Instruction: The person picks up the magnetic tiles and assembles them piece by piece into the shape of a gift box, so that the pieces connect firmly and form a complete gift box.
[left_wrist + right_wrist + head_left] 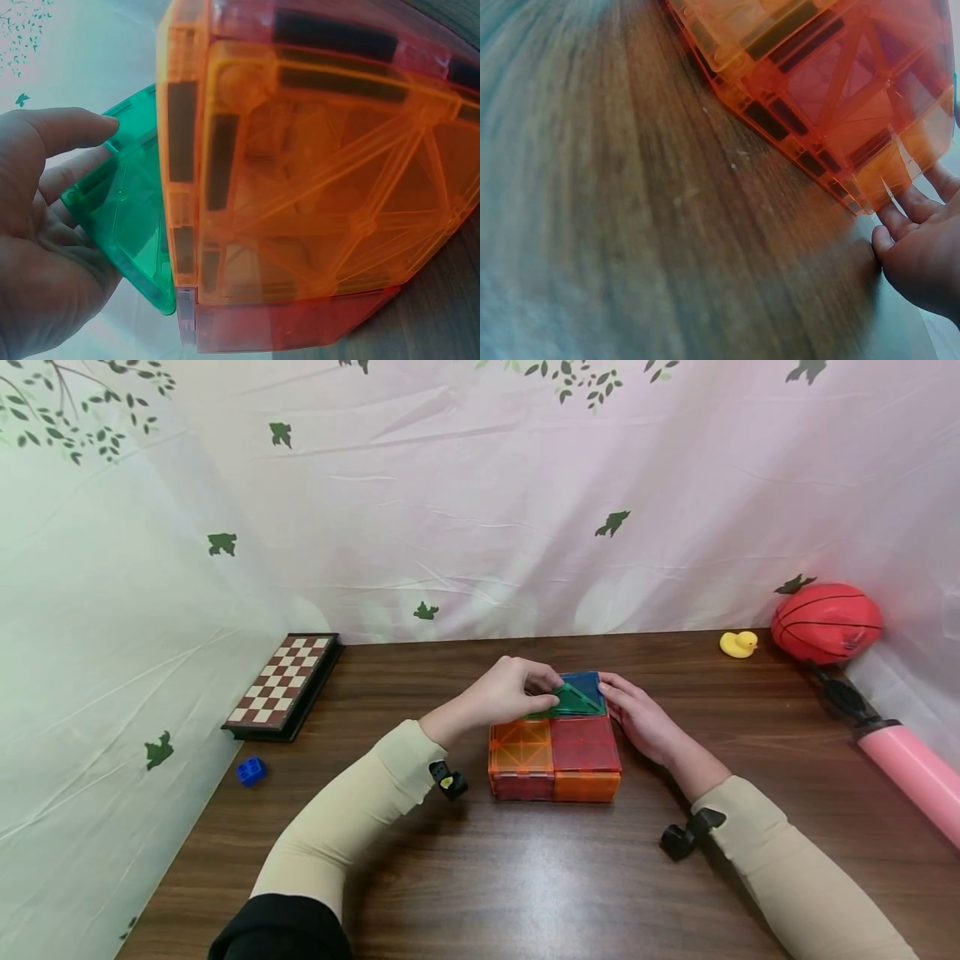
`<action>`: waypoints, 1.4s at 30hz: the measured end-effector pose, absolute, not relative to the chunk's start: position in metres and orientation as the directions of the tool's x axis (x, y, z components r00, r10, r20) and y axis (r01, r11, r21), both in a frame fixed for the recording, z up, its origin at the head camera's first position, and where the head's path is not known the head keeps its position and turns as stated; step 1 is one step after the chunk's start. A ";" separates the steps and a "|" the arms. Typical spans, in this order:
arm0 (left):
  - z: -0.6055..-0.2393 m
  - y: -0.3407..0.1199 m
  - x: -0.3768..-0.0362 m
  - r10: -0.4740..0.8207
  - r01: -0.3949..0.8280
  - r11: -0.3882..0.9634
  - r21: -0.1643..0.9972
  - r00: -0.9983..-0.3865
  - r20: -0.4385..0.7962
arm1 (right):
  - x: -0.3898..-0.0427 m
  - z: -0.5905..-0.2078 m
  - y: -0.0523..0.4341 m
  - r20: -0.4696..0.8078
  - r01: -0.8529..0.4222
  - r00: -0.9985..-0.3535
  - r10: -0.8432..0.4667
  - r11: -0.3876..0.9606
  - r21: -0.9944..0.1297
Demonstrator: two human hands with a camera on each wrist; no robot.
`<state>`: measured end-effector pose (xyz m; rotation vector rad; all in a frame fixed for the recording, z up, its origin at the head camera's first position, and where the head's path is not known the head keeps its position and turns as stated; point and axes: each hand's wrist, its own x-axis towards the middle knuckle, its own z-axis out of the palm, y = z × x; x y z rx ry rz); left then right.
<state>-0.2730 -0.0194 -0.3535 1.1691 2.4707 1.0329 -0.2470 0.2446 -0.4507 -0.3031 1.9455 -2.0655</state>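
A low box of translucent magnetic tiles stands on the table, with an orange square tile (521, 745) and a red square tile (587, 743) across its near top. Behind them, a blue tile (583, 680) shows at the back right. My left hand (512, 690) pinches a green triangular magnetic tile (576, 701) between thumb and fingers, over the rear of the box. In the left wrist view this green tile (124, 210) slants up beside the box wall. Along the box's right side lies my right hand (639, 717), fingers extended; the right wrist view shows its fingertips at the wall.
A chessboard (281, 681) and a blue toy brick (251, 771) lie at the left. A yellow rubber duck (738, 644), a red ball (827, 622) and a pink pump (911, 777) are at the right. A printed white cloth (480, 510) hangs behind the table.
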 end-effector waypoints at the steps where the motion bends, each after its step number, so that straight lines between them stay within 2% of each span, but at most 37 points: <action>1: -0.354 -0.020 -0.273 0.745 0.592 0.435 0.678 -0.660 0.098 | -0.247 -0.451 0.244 -0.041 0.062 -0.936 -0.349 -0.050 -0.997; 11: -0.354 -0.030 -0.276 0.730 0.593 0.427 0.683 -0.672 0.127 | -0.248 -0.451 0.242 -0.038 0.061 -0.936 -0.349 -0.054 -0.997; 14: -0.352 -0.036 -0.277 0.674 0.572 0.431 0.698 -0.718 0.172 | -0.248 -0.451 0.242 -0.036 0.056 -0.937 -0.347 -0.047 -0.997; 17: -0.352 -0.046 -0.279 0.579 0.508 0.428 0.748 -0.789 0.204 | -0.248 -0.450 0.243 -0.034 0.050 -0.937 -0.347 -0.036 -0.998; 22: -0.360 -0.067 -0.287 0.457 0.410 0.429 0.805 -0.867 0.198 | -0.250 -0.451 0.247 -0.027 0.044 -0.935 -0.352 -0.040 -0.998; 26: -0.374 -0.079 -0.290 0.385 0.336 0.506 0.794 -0.912 0.140 | -0.249 -0.451 0.251 -0.032 0.048 -0.935 -0.353 -0.036 -0.998; 29: -0.387 -0.085 -0.287 0.349 0.183 0.475 0.861 -0.937 0.007 | -0.247 -0.449 0.253 -0.050 0.061 -0.936 -0.348 -0.019 -0.998; 32: -0.400 -0.087 -0.278 0.355 -0.019 0.345 0.939 -0.923 -0.149 | -0.243 -0.447 0.255 -0.076 0.082 -0.937 -0.342 -0.003 -0.997; 35: -0.411 -0.085 -0.267 0.404 -0.166 0.205 0.964 -0.883 -0.238 | -0.239 -0.446 0.257 -0.092 0.098 -0.938 -0.333 -0.001 -0.995; 38: -0.419 -0.081 -0.257 0.462 -0.233 0.109 0.966 -0.849 -0.257 | -0.237 -0.445 0.259 -0.087 0.096 -0.938 -0.336 -0.012 -0.995; 42: -0.423 -0.076 -0.250 0.500 -0.247 0.053 0.967 -0.832 -0.240 | -0.236 -0.445 0.259 -0.078 0.093 -0.938 -0.339 -0.028 -0.995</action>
